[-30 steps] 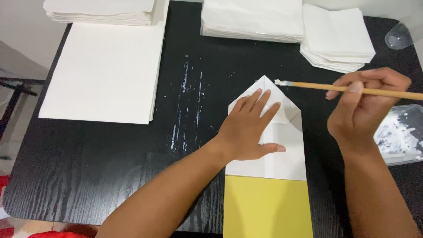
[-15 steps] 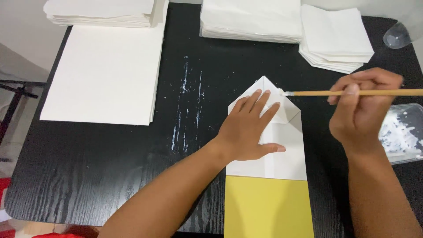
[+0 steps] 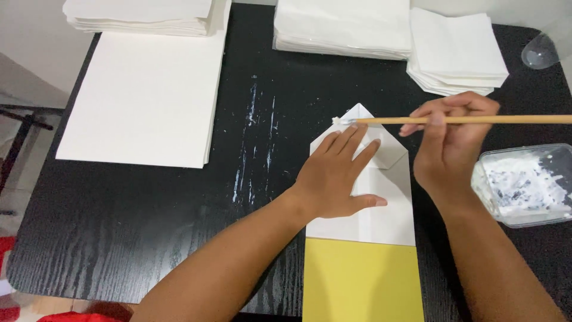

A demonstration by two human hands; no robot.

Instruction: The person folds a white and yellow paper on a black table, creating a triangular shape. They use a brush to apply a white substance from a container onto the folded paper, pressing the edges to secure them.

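Folded white paper piece (image 3: pixel 381 197): lies flat on the black wood-grain tabletop (image 3: pixel 149 238), near its front edge, with a pointed flap at the far end and a yellow rectangular paper panel (image 3: pixel 362 280) adjoining its near end.
Left hand (image 3: pixel 335 179): spread palm-down on the folded white piece, fingers (image 3: pixel 351 140) extended and flat toward the pointed flap, pressing rather than gripping.
Right hand (image 3: pixel 450 149): just right of the folded piece, fingers clenched around a thin wooden-handled brush (image 3: pixel 465 120), held nearly level.
Brush tip (image 3: pixel 339 121): white with paste, now touching the left sloping edge of the pointed flap.
Change: a second ago the tip sat on the right side of the flap's peak; it has since travelled leftward across the peak while the left hand has stayed put, so the paste line appears to be running along the flap's edge, and gluing of this flap seems well underway.
Clear plastic tub of white paste (image 3: pixel 524 185): right of the folded piece, just beyond the right wrist.
Large stack of white sheets (image 3: pixel 143 95): well left of the folded piece.
Stacks of white paper (image 3: pixel 342 27): beyond the folded piece, along the far edge.
Smaller stack of square white sheets (image 3: pixel 456 50): beyond and right of the folded piece.
White paste streaks (image 3: pixel 253 155): dried on the tabletop just left of the folded piece.
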